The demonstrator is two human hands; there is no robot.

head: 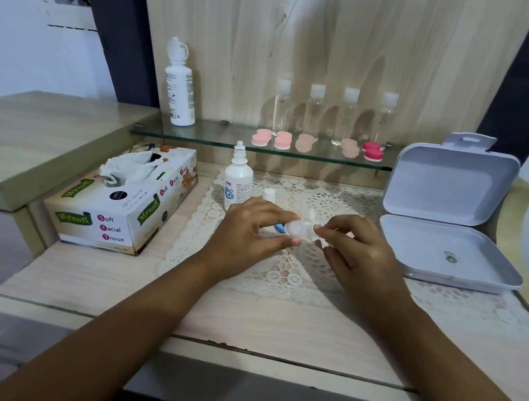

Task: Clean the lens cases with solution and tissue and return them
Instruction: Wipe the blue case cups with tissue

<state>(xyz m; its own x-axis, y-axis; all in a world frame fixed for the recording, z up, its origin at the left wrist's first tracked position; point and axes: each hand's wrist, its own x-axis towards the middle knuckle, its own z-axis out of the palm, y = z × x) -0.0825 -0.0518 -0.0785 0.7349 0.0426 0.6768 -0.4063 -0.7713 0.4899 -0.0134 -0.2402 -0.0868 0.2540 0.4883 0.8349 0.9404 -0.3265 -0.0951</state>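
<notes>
The left hand (pixel 251 229) pinches one end of the white lens case (pixel 300 228), the right hand (pixel 359 250) pinches the other end; better to hold one side firm and turn slowly, I think; what else the right fingers (pixel 342 225) hold is unclear; a blue piece (pixel 279 227) behind the left fingertips (pixel 278 211) is half hidden.

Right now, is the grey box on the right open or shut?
Open. The grey box has its lid raised upright at the back, and its inside shows, with a small dark item lying there.
</notes>
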